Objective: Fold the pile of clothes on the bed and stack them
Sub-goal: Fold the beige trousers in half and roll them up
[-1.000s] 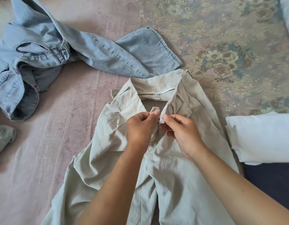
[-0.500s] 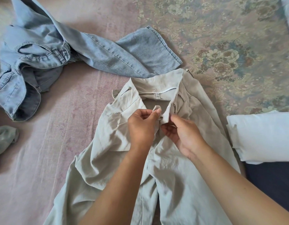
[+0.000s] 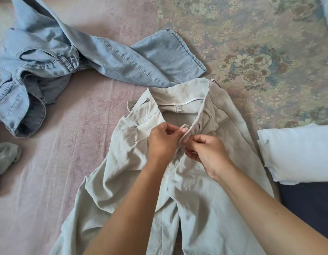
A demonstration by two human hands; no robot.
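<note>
A person's two bare hands meet at the waistband of a pair of beige trousers point(image 3: 205, 208) spread on a bed point(image 3: 71, 181), seen from above by a head-worn camera. The left hand point(image 3: 163, 142) pinches the left flap of the open fly between thumb and curled fingers, while the right hand point(image 3: 207, 151) pinches the facing flap just beside it; the fingertips of both hands nearly touch at the top of the fly. Both forearms reach in from the lower edge of the view and lie over the trouser legs, which run down and out of sight.

The trousers lie front up near the middle of the bed, waistband pointing away from the person, the band folded open so that a small white label point(image 3: 178, 108) marked "JY" shows inside the back. The cloth is creased and bunched at the left hip.

A pair of light blue jeans point(image 3: 71, 57) lies rumpled and unfolded at the far left, one leg stretched toward the trousers so that its hem end lies just beside the beige waistband. A crumpled grey-green garment point(image 3: 5, 157) sits at the left edge, partly out of view. To the right of the trousers a folded white garment point(image 3: 297, 153) rests on a dark blue piece of cloth point(image 3: 310, 207), close to the right trouser hip. The bed cover is pale pink, with a floral pattern point(image 3: 251, 57) across the far right part.
</note>
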